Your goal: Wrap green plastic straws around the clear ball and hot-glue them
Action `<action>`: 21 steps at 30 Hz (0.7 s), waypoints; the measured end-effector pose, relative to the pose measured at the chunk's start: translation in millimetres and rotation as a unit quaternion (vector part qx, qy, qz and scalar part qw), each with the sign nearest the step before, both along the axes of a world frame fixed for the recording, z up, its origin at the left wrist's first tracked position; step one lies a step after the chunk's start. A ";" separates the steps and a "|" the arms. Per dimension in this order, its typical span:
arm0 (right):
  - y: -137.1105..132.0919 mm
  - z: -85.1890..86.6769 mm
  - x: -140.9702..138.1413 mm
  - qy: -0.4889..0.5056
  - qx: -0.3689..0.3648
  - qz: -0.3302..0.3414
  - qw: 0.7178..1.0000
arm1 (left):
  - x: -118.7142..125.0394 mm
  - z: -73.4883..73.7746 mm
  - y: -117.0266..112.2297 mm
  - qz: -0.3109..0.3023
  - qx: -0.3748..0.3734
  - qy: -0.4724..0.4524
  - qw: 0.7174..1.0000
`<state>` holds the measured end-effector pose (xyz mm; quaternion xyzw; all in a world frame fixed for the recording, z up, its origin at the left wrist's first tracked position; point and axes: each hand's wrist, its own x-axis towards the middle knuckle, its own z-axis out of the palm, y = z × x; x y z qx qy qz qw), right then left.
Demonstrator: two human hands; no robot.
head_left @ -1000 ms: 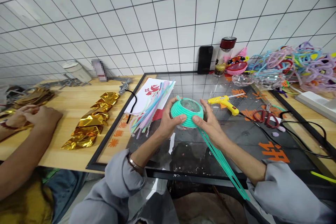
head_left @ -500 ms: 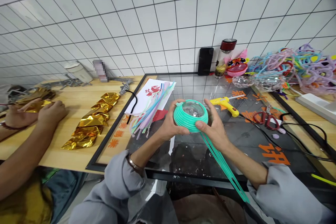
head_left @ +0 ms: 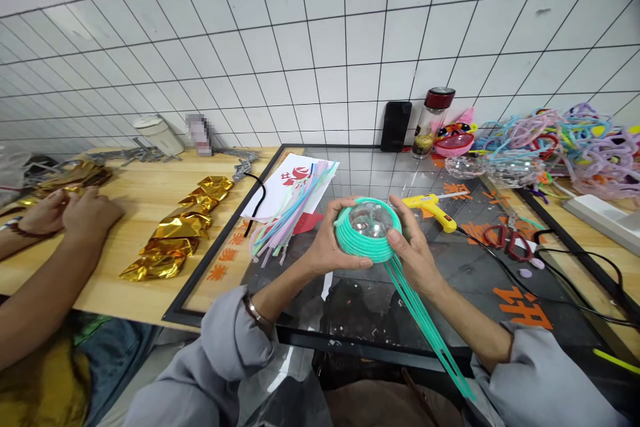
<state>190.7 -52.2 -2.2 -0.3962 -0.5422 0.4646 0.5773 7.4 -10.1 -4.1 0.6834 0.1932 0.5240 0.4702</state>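
Between both hands is a clear plastic ball (head_left: 371,219) wrapped in rows of green pipe cleaner (head_left: 364,248). My left hand (head_left: 330,240) is curled round its left side, thumb along the lower edge. From the right, my right hand (head_left: 413,247) grips it, thumb pressed on the wound rows and fingers behind. Several loose green strands (head_left: 430,327) trail from under the ball past my right wrist toward my lap. The ball is held above the dark tabletop (head_left: 370,307), its clear top facing up. Its underside is hidden.
A yellow glue gun (head_left: 433,210) and red-handled scissors (head_left: 507,240) lie to the right, with cables. Pastel pipe cleaners (head_left: 290,213) rest on white paper (head_left: 265,197). A phone (head_left: 396,127) and glass bottle (head_left: 430,123) stand at the wall. Left are gold foil (head_left: 175,230) and another person's hands (head_left: 90,213).
The wrapped ball has tilted slightly so more of its clear top shows. Both my hands keep their hold. At left, the other person's hands have drawn closer together.
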 end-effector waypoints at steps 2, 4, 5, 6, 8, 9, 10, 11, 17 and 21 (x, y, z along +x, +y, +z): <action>-0.6 0.9 -0.4 0.003 0.000 0.002 1.000 | -0.8 -0.1 -0.2 0.002 -0.001 0.000 1.000; -0.8 2.1 -0.4 0.010 0.001 0.008 1.000 | -1.7 0.3 -0.6 0.005 0.001 0.001 1.000; -0.7 3.0 -0.4 0.018 -0.001 0.011 1.000 | -2.0 0.4 -0.7 0.005 0.002 0.001 1.000; -0.6 4.0 -0.4 0.031 -0.007 0.014 0.999 | -2.1 0.3 -0.7 0.003 0.003 0.001 1.000; -0.4 6.6 -0.7 0.064 -0.031 0.019 0.997 | -2.0 -0.5 -0.3 -0.009 0.007 -0.003 1.000; -0.3 8.0 -0.9 0.079 -0.045 0.023 0.996 | -1.9 -1.1 0.0 -0.015 0.011 -0.005 1.000; -0.3 9.5 -1.1 0.089 -0.057 0.026 0.994 | -1.8 -1.7 0.4 -0.020 0.016 -0.006 1.000; -0.3 10.9 -1.3 0.094 -0.066 0.028 0.993 | -1.8 -2.2 0.8 -0.022 0.021 -0.007 1.000; -1.6 20.2 -2.0 0.131 -0.106 0.039 0.985 | -3.9 -0.4 0.5 -0.023 0.031 0.015 0.999; 0.0 25.8 -0.5 0.159 -0.146 0.041 0.975 | -6.6 1.4 0.0 -0.043 0.047 0.044 0.997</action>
